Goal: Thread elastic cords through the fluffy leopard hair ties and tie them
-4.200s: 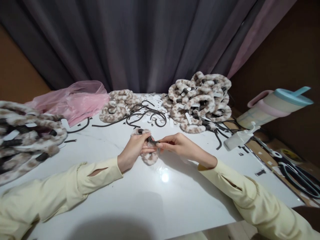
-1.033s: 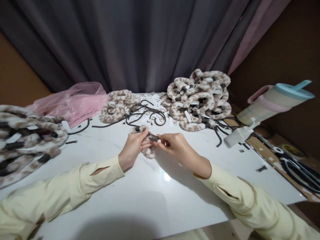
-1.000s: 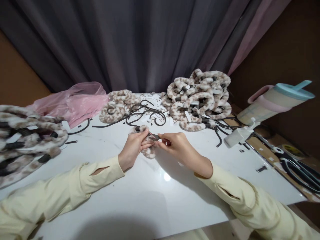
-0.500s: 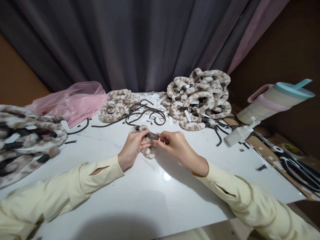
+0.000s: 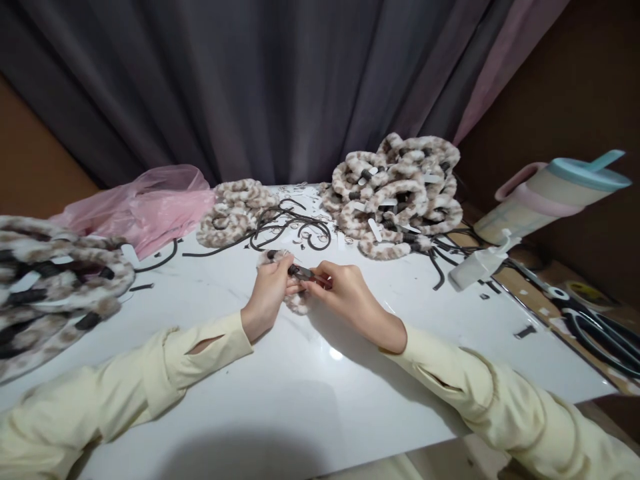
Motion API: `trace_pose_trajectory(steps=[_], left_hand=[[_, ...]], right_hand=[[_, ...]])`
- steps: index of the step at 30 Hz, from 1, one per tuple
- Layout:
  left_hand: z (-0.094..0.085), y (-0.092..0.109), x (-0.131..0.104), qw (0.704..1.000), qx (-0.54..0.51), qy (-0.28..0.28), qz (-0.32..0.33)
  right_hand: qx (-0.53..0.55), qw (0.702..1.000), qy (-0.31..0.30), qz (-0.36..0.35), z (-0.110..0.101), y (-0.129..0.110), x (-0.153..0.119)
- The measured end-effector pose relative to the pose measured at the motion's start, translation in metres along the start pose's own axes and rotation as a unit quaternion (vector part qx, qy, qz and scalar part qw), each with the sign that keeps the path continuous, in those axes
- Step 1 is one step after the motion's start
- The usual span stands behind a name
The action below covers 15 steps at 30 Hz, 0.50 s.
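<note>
My left hand [image 5: 265,293] is closed around a furry spotted loop [image 5: 299,304], cream and brown with a dark wrapped band. Part of the loop hangs below the fingers, and another part shows above the thumb. In my right hand [image 5: 353,293] are small pliers [image 5: 304,273] with a grey metal head and a reddish handle mostly hidden by the fingers. The head of the pliers points left and meets the dark band at my left thumb and fingertips. Whether its jaws grip anything is too small to tell.
Furry loops with white tags form a pile [image 5: 400,193] at back right and another [image 5: 50,287] at left. Black cords [image 5: 290,223] and small rings lie behind my hands. A pink plastic bag [image 5: 145,200], tumbler [image 5: 550,197], squeeze bottle [image 5: 477,267] and scissors [image 5: 595,327] flank them.
My right hand has shifted slightly left, and the pliers have turned so that their reddish handle shows. My left hand still holds the loop, moved slightly to the right.
</note>
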<state>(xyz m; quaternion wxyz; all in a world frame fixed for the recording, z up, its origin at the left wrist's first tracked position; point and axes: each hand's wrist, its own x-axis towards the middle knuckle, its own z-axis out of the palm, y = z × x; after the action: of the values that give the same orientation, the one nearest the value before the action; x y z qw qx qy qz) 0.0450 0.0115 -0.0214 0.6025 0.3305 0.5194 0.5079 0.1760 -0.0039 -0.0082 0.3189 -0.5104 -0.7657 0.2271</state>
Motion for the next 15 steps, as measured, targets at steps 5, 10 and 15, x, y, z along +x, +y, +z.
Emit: trace_pose_trajectory(steps=[5, 10, 15], left_hand=[[0.002, -0.006, 0.0, 1.0, 0.002, 0.018, 0.023], [0.002, -0.006, 0.002, 0.999, 0.0, 0.022, 0.028], [-0.002, 0.002, 0.001, 0.999, 0.008, -0.022, -0.031]], right_hand=[[-0.006, 1.0, 0.02, -0.011, 0.009, 0.003, -0.001], [-0.037, 0.998, 0.017, -0.047, 0.012, 0.007, -0.001], [-0.039, 0.998, -0.004, -0.059, 0.002, 0.005, 0.001]])
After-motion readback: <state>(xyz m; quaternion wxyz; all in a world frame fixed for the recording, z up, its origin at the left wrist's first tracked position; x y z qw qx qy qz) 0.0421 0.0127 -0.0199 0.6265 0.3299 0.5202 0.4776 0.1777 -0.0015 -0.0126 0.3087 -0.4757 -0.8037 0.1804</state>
